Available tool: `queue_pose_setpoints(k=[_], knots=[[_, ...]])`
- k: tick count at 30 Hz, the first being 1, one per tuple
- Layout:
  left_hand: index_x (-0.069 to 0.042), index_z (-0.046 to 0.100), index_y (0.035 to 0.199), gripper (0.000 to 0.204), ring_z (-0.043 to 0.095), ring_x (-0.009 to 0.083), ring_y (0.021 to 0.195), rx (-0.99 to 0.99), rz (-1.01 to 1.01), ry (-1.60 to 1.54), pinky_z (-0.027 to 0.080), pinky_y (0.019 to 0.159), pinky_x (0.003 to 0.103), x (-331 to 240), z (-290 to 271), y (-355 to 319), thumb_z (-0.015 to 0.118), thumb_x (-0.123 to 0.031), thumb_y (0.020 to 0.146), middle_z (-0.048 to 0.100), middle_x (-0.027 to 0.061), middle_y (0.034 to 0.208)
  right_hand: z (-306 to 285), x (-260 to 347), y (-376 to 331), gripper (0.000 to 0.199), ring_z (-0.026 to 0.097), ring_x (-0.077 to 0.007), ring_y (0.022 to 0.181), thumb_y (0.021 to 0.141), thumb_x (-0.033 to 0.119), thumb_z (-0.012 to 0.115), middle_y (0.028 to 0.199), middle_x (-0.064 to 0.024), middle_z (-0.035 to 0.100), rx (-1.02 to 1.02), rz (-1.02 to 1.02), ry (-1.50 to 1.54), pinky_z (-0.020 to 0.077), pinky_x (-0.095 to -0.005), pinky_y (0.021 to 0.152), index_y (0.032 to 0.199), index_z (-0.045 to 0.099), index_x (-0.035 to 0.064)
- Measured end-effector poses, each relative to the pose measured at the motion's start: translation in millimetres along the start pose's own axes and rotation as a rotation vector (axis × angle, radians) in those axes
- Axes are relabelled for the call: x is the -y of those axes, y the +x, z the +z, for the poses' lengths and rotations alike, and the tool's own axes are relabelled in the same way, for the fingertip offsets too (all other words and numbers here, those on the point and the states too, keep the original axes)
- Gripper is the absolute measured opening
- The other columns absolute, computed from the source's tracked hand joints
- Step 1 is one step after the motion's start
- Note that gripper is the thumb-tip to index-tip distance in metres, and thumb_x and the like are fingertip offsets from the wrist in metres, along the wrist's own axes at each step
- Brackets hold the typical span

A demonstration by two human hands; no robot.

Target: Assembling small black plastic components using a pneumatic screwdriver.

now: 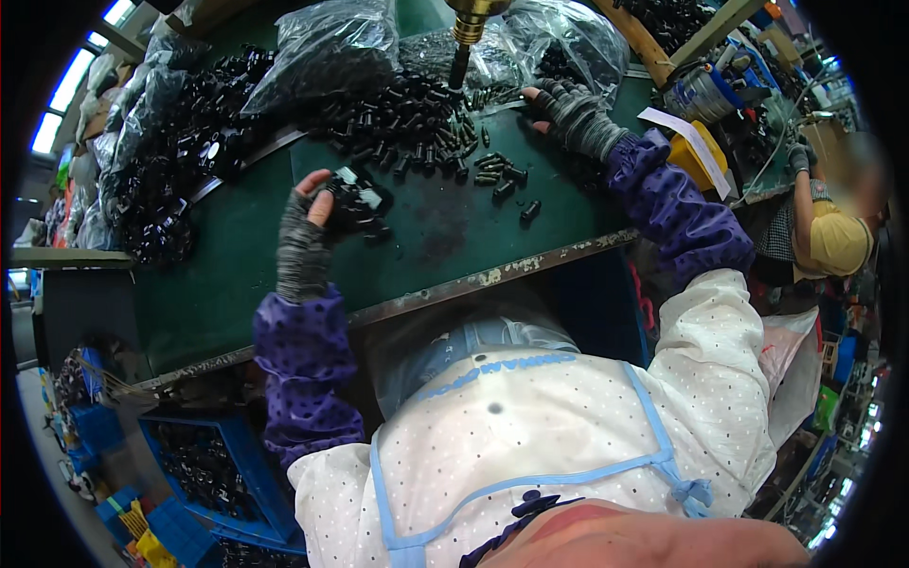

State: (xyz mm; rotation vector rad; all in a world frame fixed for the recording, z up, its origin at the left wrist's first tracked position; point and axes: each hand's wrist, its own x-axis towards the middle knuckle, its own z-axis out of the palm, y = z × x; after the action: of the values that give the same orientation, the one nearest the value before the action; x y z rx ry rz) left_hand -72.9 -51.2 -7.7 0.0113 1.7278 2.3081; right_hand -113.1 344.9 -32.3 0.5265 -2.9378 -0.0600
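Note:
My left hand (308, 222), in a grey striped fingerless glove, grips a black part (355, 197) with shiny, light-reflecting faces above the green tabletop (407, 256). Its exact kind cannot be made out. My right hand (576, 118), gloved the same way, reaches to the far side of the table, index finger and thumb apart, beside a small heap of thin metal pins (492, 96). Between the hands spreads a pile of black bolt-like cylindrical pieces (402, 118). Several loose ones (502, 178) lie nearer to me. Overhead hangs a brass-coloured machine spindle (471, 24) with a dark bit.
Clear plastic bags (331, 52) stand behind the pile. A larger heap of black parts (204, 142) lies at left. A yellow bin (699, 156) and a wire spool (701, 95) are at right. Blue crates (222, 473) sit below left. Another person (838, 227) works at far right.

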Motion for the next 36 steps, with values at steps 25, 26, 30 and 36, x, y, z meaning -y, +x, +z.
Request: queue_pose_setpoints(k=[25,26,30,36], knots=[[-0.009,0.041,0.12,0.075,0.046,0.0313,0.097,0.157,0.62,1.315,0.04,0.084,0.04,41,47,-24,0.072,-0.024,0.053,0.048,0.0133,0.106,-50,164,0,0.01,0.057,-0.023,0.069,0.077,0.011,0.06,0.073,-0.0095,0.058,0.218,0.017,1.367,0.0458,-0.0303,0.064,0.085,0.058,0.0055],[-0.009,0.041,0.12,0.075,0.046,0.0313,0.097,0.152,0.61,1.319,0.04,0.084,0.04,40,52,-23,0.072,-0.024,0.053,0.048,0.0133,0.106,-48,171,0,0.011,0.057,-0.022,0.068,0.076,0.011,0.06,0.073,-0.0095,0.057,0.479,0.369,1.862,0.0459,-0.0292,0.065,0.086,0.058,0.0054],[-0.006,0.043,0.117,0.069,0.049,0.0321,0.09,0.104,0.737,1.266,0.04,0.079,0.04,42,51,-24,0.071,-0.021,0.056,0.051,0.0144,0.1,-61,169,-3,0.009,0.058,-0.016,0.071,0.079,0.011,0.057,0.077,-0.0061,0.058,0.123,-0.292,0.722,0.0483,-0.0248,0.062,0.087,0.058,0.0058],[-0.003,0.043,0.115,0.068,0.051,0.0312,0.082,0.003,0.852,1.15,0.042,0.073,0.039,43,58,-25,0.071,-0.019,0.055,0.051,0.0157,0.096,-89,174,-2,0.02,0.057,-0.0224,0.069,0.072,0.02,0.059,0.076,-0.0071,0.057,-0.184,-0.49,0.198,0.0463,-0.0329,0.054,0.088,0.059,0.0071]])
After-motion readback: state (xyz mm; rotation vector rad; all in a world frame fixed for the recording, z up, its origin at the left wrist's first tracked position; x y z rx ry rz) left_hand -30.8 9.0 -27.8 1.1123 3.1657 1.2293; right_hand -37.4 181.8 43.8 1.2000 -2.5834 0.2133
